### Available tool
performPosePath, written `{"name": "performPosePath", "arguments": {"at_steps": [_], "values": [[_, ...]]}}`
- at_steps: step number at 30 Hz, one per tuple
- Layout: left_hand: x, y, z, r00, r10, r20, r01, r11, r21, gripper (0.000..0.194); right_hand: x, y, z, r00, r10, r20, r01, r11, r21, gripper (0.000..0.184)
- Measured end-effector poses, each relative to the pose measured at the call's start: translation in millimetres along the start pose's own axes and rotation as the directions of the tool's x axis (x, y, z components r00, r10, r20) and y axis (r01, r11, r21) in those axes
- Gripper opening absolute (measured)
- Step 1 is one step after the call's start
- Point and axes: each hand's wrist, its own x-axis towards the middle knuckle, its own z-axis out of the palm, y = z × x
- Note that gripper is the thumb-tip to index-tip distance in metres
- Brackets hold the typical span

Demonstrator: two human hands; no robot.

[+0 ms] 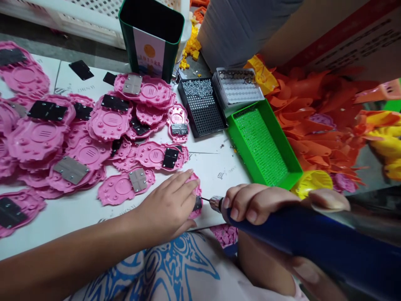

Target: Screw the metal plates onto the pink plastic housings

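Note:
My left hand (171, 202) lies stretched out over a pink plastic casing (197, 190) near the table's front edge, thumb apart from the fingers, and covers most of it. A black plate (197, 203) on that casing shows past my fingers. My right hand (253, 205) is wrapped round a blue electric screwdriver (300, 234), held nearly level. Its thin bit reaches left to the black plate, at or just by its edge. Whether a screw sits under the tip is too small to tell. Beside my left hand lies another pink casing (117, 189) with a grey metal plate.
Pink casings (37, 138) are piled at left, with loose black plates (81, 70) behind. A dark green bin (150, 46), a black screw tray (206, 113), a clear tray (239, 90) and a green tray (266, 146) stand farther back. Orange parts (300, 125) heap up at right beside a carton (344, 37).

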Motion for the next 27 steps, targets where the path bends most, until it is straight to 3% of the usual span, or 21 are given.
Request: {"name": "performPosePath", "arguments": {"at_steps": [3, 7, 10, 13, 15, 19, 22, 23, 27], "values": [[-1.3, 0.3, 1.8, 1.000, 0.005, 0.002, -0.005, 1.000, 0.005, 0.049, 1.2, -0.4, -8.1, 0.998, -0.015, 0.065, 0.016, 1.000, -0.014, 0.055], [-2.3, 0.2, 4.4, 1.000, -0.020, 0.019, 0.020, 1.000, 0.005, 0.044, 2.3, -3.4, -9.1, 0.990, 0.054, 0.129, -0.049, 0.998, -0.046, 0.057], [-1.9, -0.4, 4.9, 1.000, -0.018, 0.008, 0.018, 1.000, 0.007, 0.047, 3.7, -1.9, -4.4, 0.993, 0.094, 0.075, -0.093, 0.996, -0.017, 0.056], [-1.0, -2.0, 3.5, 1.000, -0.013, 0.005, 0.013, 1.000, 0.009, 0.054, 15.5, 0.4, -2.3, 0.998, 0.054, 0.018, -0.055, 0.995, 0.081, 0.057], [-0.9, -3.4, 1.9, 1.000, -0.010, 0.017, 0.010, 1.000, 0.007, 0.055, 33.6, 0.3, -5.2, 1.000, 0.010, -0.029, -0.006, 0.990, 0.138, 0.055], [-2.8, -5.1, 0.5, 0.999, 0.021, 0.042, -0.021, 1.000, -0.005, 0.056, 91.1, 6.7, -18.1, 0.991, -0.092, -0.093, 0.100, 0.991, 0.084, 0.043], [-5.5, -4.8, 2.4, 0.999, -0.001, 0.054, 0.002, 1.000, -0.022, 0.056, 137.2, 28.7, -27.7, 0.942, -0.190, -0.275, 0.213, 0.976, 0.054, 0.019], [-6.2, -4.6, 3.2, 0.998, -0.015, 0.058, 0.017, 1.000, -0.024, 0.055, 150.4, 38.5, -30.2, 0.931, -0.203, -0.302, 0.222, 0.975, 0.028, 0.011], [-6.0, -4.5, 3.2, 0.994, -0.026, 0.106, 0.030, 0.999, -0.032, 0.056, 186.7, 74.2, -35.9, 0.918, -0.117, -0.380, 0.113, 0.993, -0.032, 0.024]]}}
